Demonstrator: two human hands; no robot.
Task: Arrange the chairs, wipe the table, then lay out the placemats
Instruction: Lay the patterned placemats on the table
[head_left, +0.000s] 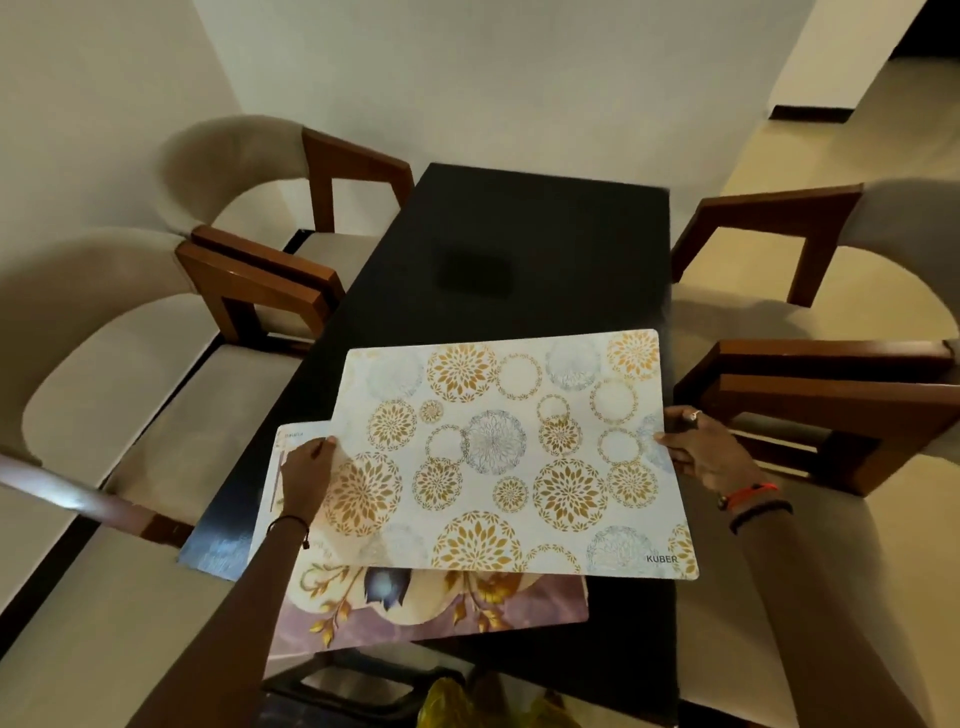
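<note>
A white placemat (498, 457) with gold and grey floral circles is held flat just above the near end of the black table (519, 249). My left hand (306, 478) grips its left edge and my right hand (701, 452) grips its right edge. Beneath it lies a second placemat (415, 603), purple and cream with gold leaves, partly hanging over the table's near edge. Two beige chairs with wooden arms stand on the left (249, 208), (130, 364) and two on the right (810, 244), (831, 415), all pushed toward the table.
The far half of the table top is bare and dark. A white wall runs behind the table. A yellow cloth (452, 701) shows below the near edge. Open tiled floor lies at the far right.
</note>
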